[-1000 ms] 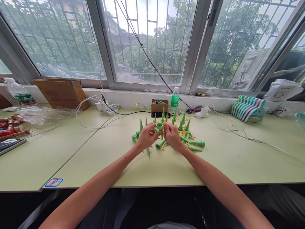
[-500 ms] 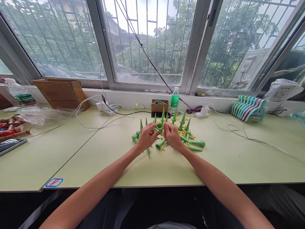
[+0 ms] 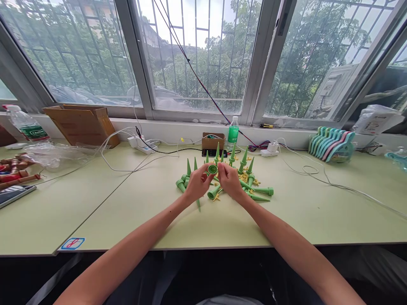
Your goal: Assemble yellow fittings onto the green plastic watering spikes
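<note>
My left hand (image 3: 199, 183) grips a green plastic watering spike (image 3: 213, 169) around its wide socket, whose round open end faces me. At the socket's right side, my right hand (image 3: 229, 180) has its fingers pinched together; whatever they hold is hidden. Several more green spikes stand point up behind my hands, such as one spike (image 3: 243, 160). Others lie on the table, among them a spike (image 3: 263, 191) to the right. Small yellow valve pieces (image 3: 244, 178) are heaped between the spikes.
Behind the spikes are a small cardboard box (image 3: 213, 141), a dark phone (image 3: 206, 153) and a green-labelled bottle (image 3: 233, 130). White cables (image 3: 305, 170) cross the table (image 3: 127, 212). Pastel hangers (image 3: 332, 145) stand at right; a larger cardboard box (image 3: 82, 125) is at left.
The held spike's socket has tipped so that its open end faces me more directly. My left hand has shifted slightly along with it; my right hand stays nearly in place.
</note>
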`<action>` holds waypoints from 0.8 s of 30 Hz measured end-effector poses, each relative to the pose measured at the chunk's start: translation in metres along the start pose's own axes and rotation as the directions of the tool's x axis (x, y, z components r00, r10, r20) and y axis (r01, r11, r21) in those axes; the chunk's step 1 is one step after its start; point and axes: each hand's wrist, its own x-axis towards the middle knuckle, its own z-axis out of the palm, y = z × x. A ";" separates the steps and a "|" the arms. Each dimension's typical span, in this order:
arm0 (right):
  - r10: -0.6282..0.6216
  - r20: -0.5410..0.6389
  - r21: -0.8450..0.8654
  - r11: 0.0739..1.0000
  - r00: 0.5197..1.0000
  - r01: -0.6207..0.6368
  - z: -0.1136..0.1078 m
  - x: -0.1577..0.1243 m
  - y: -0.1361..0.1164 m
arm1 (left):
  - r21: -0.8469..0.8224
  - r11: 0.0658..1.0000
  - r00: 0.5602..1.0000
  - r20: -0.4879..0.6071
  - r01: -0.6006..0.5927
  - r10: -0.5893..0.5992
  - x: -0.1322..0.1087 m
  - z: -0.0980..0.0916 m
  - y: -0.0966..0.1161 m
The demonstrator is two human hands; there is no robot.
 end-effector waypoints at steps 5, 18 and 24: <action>-0.030 -0.028 -0.052 0.998 0.999 0.028 -0.001 -0.001 0.001 | -0.216 0.963 0.985 -0.013 0.164 -0.171 0.002 0.000 -0.001; -0.096 0.069 -0.096 0.990 0.993 0.102 0.001 -0.004 -0.002 | -0.387 0.844 0.928 0.188 0.370 -0.321 0.004 -0.006 0.005; -0.092 0.089 -0.018 0.995 0.992 0.094 0.001 -0.004 -0.004 | -0.429 0.827 0.931 0.204 0.363 -0.303 0.005 -0.007 0.006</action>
